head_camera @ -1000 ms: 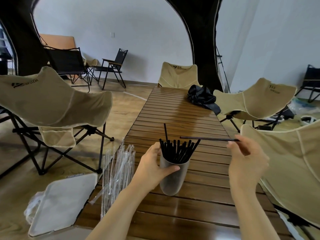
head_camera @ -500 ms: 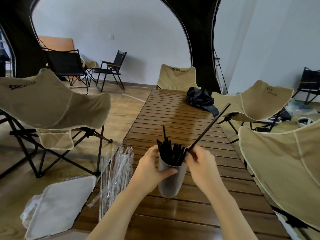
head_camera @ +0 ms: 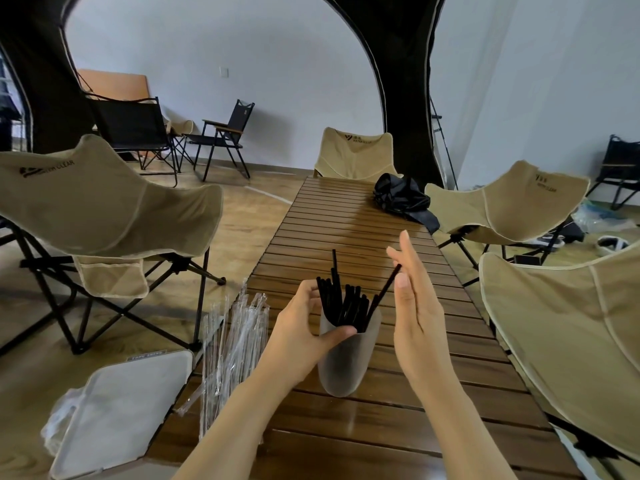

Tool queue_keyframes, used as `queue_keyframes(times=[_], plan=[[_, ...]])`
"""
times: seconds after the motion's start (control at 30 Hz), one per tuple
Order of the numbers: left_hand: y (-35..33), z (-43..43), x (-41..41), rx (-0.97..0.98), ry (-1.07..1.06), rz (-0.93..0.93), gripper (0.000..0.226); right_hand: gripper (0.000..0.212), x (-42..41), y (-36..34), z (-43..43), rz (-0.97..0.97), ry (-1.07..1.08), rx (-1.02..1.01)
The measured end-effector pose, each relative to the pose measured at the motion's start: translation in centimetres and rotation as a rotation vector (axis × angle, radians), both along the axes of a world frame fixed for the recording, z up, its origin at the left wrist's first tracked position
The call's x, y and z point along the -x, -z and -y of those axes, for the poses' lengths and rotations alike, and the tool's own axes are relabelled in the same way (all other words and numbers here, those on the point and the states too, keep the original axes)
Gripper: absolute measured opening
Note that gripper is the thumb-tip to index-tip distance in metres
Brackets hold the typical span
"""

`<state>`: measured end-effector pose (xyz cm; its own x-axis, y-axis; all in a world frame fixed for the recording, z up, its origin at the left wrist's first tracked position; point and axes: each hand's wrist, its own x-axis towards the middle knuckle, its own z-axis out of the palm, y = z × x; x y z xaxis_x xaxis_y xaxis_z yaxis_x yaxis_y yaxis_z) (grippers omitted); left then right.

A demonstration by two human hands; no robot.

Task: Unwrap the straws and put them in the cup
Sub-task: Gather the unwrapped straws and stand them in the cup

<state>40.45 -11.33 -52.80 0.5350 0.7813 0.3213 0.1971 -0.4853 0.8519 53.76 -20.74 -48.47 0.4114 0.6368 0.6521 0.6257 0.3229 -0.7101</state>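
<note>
The right hand (head_camera: 412,306) now spreads open, no longer pinching the straw (head_camera: 382,296), which leans inside the cup (head_camera: 346,362).

Grips the cup (head_camera: 341,368) with left hand (head_camera: 304,330), thumb across its front; holds right hand (head_camera: 414,317) upright alongside, fingers straight, palm seemingly inward.

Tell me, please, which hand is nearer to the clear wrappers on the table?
Left. The left hand grips the cup, just right of the clear wrappers; the right hand, open, is on the cup's far side, farther from them.
</note>
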Motion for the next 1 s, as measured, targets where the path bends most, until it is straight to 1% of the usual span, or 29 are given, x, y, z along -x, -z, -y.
queue_keyframes(times=[0.07,0.17,0.27,0.37,0.43,0.53,0.63,0.73,0.8,0.87,0.93,0.97,1.0], plan=[[-0.1,0.0,0.0,-0.003,0.002,0.017,0.063,0.043,0.0,-0.1,-0.1,0.048,-0.029,-0.02],[-0.1,0.1,0.0,-0.007,0.006,0.029,0.074,0.035,-0.4,0.7,-0.6,0.096,0.006,0.058],[0.0,0.1,0.0,-0.005,0.011,0.028,0.083,0.041,-0.2,1.2,-0.5,0.093,0.017,0.103],[0.0,0.1,-0.1,0.0,0.018,0.037,0.083,0.043,-0.1,0.1,0.0,0.05,-0.052,-0.007],[0.1,0.1,-0.1,-0.003,0.022,0.042,0.081,0.042,-0.2,-0.6,0.1,0.086,-0.083,-0.047],[0.3,-0.1,-0.3,0.006,0.021,0.049,0.075,0.034,-0.5,0.0,-0.2,0.141,-0.061,0.042],[0.4,-0.1,-0.4,0.011,0.013,0.048,0.07,0.026,-0.5,0.6,-0.2,0.028,-0.121,0.17],[0.4,-0.1,-0.4,0.016,0.017,0.05,0.067,0.026,-0.2,0.1,0.0,-0.083,-0.201,0.267],[0.4,-0.2,-0.4,0.028,0.019,0.048,0.069,0.024,-0.1,0.0,0.0,-0.173,-0.227,0.329],[0.4,-0.2,-0.4,0.036,0.019,0.044,0.075,0.026,-0.1,0.3,0.0,-0.197,-0.208,0.36],[0.4,-0.2,-0.4,0.027,0.019,0.035,0.079,0.038,0.3,0.3,0.1,-0.188,-0.208,0.369],[0.4,-0.2,-0.4,0.022,0.019,0.031,0.08,0.04,0.5,0.3,0.1,-0.177,-0.219,0.36],[0.4,-0.2,-0.4,0.018,0.017,0.029,0.08,0.038,0.7,0.2,0.1,-0.173,-0.227,0.342]])
